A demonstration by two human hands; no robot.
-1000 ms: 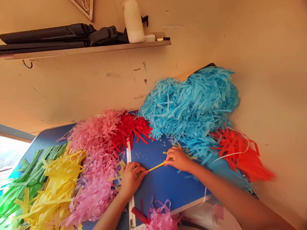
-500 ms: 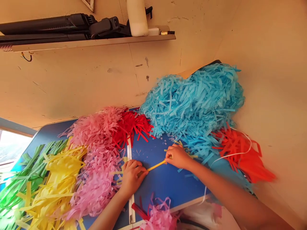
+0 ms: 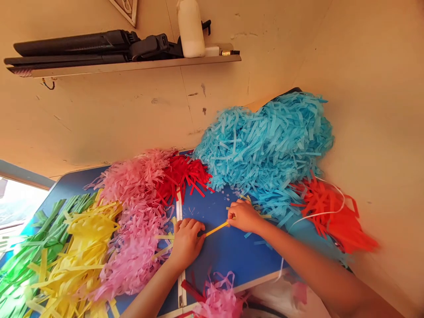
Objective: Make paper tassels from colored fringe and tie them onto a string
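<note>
A narrow yellow strip (image 3: 217,228) stretches between my two hands, just over the blue tabletop (image 3: 232,256). Its left end is pinched in my left hand (image 3: 188,240), with the fingers curled. My right hand (image 3: 243,215) is closed on the other end. Small yellow scraps (image 3: 165,237) lie beside my left hand, and others show by my right hand. Behind my right hand rises a large heap of light blue paper strips (image 3: 265,141). Left of my left hand is a pile of pink-purple strips (image 3: 135,247).
Yellow strips (image 3: 79,247) and green strips (image 3: 36,251) lie at the left. Red strips (image 3: 179,174) sit behind; orange-red ones (image 3: 334,212) lie right, with a white cord. More pink strips (image 3: 220,296) are at the front edge. A wall shelf (image 3: 139,67) holds black gear and a bottle (image 3: 191,31).
My left hand has turned slightly, its fingers curling over the strip's end. My right hand has barely moved. The view has shifted a little, and the shelf appears lower.
</note>
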